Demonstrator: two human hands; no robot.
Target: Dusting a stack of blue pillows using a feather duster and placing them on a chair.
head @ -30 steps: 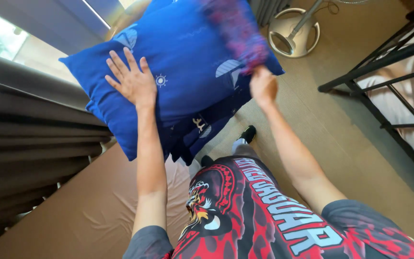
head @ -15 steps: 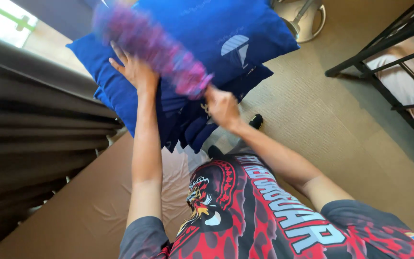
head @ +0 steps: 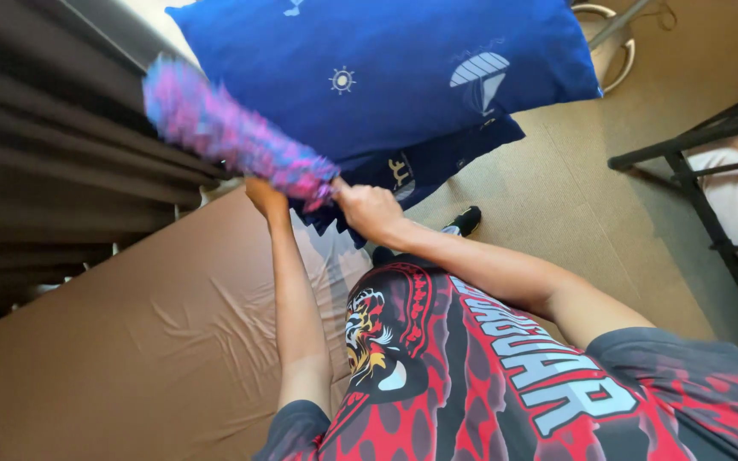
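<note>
A big blue pillow [head: 386, 68] with small white prints is held up in front of me, over the edge of a brown-sheeted bed [head: 130, 341]. My left hand [head: 266, 198] reaches up to its lower left corner and grips it there, fingers partly hidden behind the duster. My right hand [head: 369, 209] is closed on the handle of a fluffy pink, purple and blue duster [head: 232, 137]. The duster's head slants up to the left across the pillow's lower left edge and is motion-blurred.
Dark curtains [head: 61, 171] hang at the left beside the bed. A black metal frame [head: 702, 196] stands at the right on the beige floor [head: 574, 196]. A round white base [head: 612, 43] sits at the top. A black-shod foot [head: 465, 222] shows below the pillow.
The duster swept from the pillow's right side across to its lower left. My left hand slid from flat on the pillow's face down to its lower corner. The pillow rose in view.
</note>
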